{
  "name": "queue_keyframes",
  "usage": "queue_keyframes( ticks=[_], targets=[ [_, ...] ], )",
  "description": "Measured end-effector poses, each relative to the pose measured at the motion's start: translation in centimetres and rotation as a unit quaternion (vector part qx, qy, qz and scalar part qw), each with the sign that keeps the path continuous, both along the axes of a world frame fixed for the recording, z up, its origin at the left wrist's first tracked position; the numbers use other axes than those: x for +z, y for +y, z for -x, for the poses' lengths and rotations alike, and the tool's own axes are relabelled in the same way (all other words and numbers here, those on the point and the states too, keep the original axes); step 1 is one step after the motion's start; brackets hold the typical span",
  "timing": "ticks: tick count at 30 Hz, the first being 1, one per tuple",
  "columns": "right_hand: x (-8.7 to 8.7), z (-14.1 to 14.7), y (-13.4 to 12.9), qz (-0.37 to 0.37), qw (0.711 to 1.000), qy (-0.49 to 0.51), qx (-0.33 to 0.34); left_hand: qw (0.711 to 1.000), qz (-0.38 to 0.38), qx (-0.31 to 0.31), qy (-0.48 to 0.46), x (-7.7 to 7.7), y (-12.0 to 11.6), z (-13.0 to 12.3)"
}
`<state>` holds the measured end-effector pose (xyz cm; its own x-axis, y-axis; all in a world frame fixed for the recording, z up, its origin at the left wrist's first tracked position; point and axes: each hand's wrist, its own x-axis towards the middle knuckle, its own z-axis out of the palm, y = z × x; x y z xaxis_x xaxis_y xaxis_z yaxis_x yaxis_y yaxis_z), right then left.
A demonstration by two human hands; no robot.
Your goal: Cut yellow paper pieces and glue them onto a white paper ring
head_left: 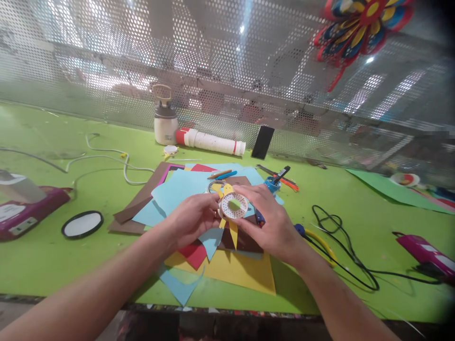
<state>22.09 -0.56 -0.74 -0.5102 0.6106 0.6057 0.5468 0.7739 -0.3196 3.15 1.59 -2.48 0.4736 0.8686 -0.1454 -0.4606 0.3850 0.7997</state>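
Between my two hands is a round paper craft piece [233,205], with a white dotted ring around a green centre. Yellow paper parts stick out of it: a rounded one with small dark dots at the top and pointed ones below. My left hand [192,215] grips its left side, thumb and fingers closed. On the right edge, my right hand [272,218] pinches it between thumb and fingers. Under the hands lie light blue sheets [181,187], brown paper [130,208], a red piece [195,254] and a yellow sheet [245,272].
Two pens [225,175] lie on the paper. Behind stand a sprayer bottle [166,125], a white tube [215,142] and a phone [262,142]. A black-rimmed disc [82,224] and purple power strip [31,208] are left; a black cable [350,237] coils right.
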Motion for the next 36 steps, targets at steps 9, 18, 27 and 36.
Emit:
queue_keyframes(
  ticks=[9,18,27,36],
  targets=[
    [-0.05,-0.12,0.06,0.006,1.0,0.015,0.004,0.999,0.01,0.011,-0.033,0.0,-0.17,-0.53],
    [0.06,-0.4,0.0,0.039,0.998,0.046,-0.022,0.998,-0.034,-0.015,-0.043,-0.17,-0.25,-0.21],
    [0.22,-0.33,-0.03,0.044,0.998,0.054,-0.002,0.997,-0.063,-0.043,-0.032,0.23,-0.54,0.0],
    [0.1,-0.47,-0.04,-0.01,0.999,0.028,0.014,0.998,-0.053,-0.026,-0.037,0.08,-0.55,-0.2]
  ],
)
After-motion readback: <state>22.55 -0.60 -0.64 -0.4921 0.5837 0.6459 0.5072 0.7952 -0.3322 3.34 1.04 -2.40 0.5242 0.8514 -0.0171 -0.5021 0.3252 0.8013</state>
